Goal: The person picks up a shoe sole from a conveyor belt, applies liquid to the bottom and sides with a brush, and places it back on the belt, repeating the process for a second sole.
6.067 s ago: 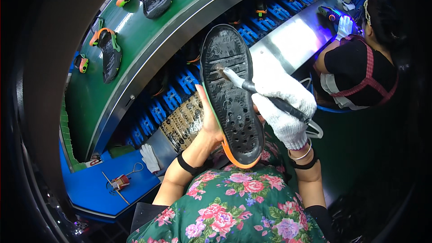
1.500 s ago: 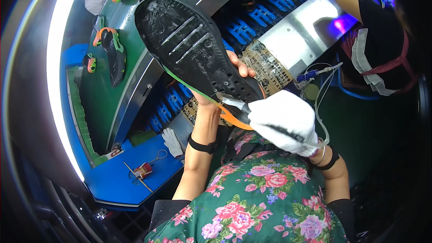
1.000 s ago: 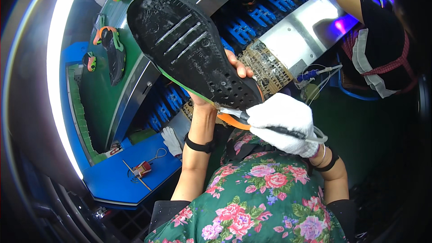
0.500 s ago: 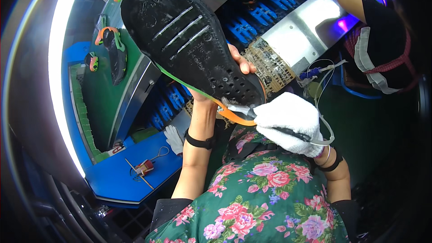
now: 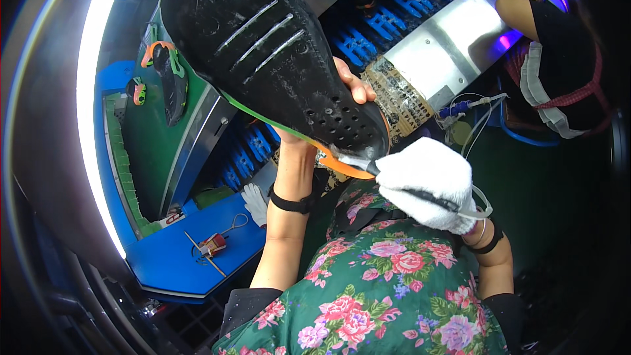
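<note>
Shoe sole (image 5: 276, 59): black rubber, matt, pitted with small holes, pale smears in grooves; orange and green rim glossy. Right hand (image 5: 427, 184): white knitted cloth glove, fuzzy. Brush (image 5: 394, 181): dark handle, smooth, looks plastic. Left hand (image 5: 345, 89): bare, black elastic band at wrist. Conveyor belt (image 5: 148, 144): green, smooth, slight sheen. Metal panel (image 5: 447, 39): brushed, shiny. Tabletop (image 5: 177, 256): blue, smooth, matt. Blouse (image 5: 374, 296): flowered cloth, soft.

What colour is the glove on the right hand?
White: the glove on the right hand is plain white fabric, seen best in the head view.
</note>
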{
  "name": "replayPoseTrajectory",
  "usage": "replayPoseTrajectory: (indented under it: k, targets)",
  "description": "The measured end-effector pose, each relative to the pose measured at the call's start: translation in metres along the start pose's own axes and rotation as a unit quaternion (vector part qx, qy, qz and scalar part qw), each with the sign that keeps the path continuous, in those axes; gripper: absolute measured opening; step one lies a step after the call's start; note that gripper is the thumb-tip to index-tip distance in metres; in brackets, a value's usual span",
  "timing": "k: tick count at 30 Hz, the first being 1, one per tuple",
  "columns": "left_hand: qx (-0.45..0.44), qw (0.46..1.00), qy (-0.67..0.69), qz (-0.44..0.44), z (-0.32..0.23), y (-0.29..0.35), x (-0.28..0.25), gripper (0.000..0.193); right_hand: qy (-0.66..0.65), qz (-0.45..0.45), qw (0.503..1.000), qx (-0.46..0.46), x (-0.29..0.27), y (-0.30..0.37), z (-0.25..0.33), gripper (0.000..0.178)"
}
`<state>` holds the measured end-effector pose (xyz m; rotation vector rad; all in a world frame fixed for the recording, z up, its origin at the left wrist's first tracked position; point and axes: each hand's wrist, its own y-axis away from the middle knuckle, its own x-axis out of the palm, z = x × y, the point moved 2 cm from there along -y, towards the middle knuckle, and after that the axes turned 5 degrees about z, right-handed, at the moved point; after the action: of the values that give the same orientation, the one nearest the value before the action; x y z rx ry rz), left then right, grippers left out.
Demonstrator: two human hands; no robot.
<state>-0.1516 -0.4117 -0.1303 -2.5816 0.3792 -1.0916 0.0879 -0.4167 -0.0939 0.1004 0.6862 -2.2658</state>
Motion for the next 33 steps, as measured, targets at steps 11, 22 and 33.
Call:
replayPoseTrajectory:
  k: [11, 22, 33]
  targets:
    - [0.011, 1.000, -0.023, -0.005, -0.002, 0.001, 0.003, 0.073, 0.070, 0.044, 0.993, -0.088, 0.011, 0.011, 0.018, 0.034]
    - [0.031, 0.997, -0.022, -0.066, -0.012, 0.017, 0.009, 0.081, 0.048, 0.068, 0.993, -0.081, 0.019, -0.007, 0.027, 0.035]
    - [0.021, 0.999, 0.010, -0.025, -0.004, 0.006, 0.005, 0.078, 0.068, -0.035, 0.996, 0.048, 0.011, 0.008, 0.013, 0.023]
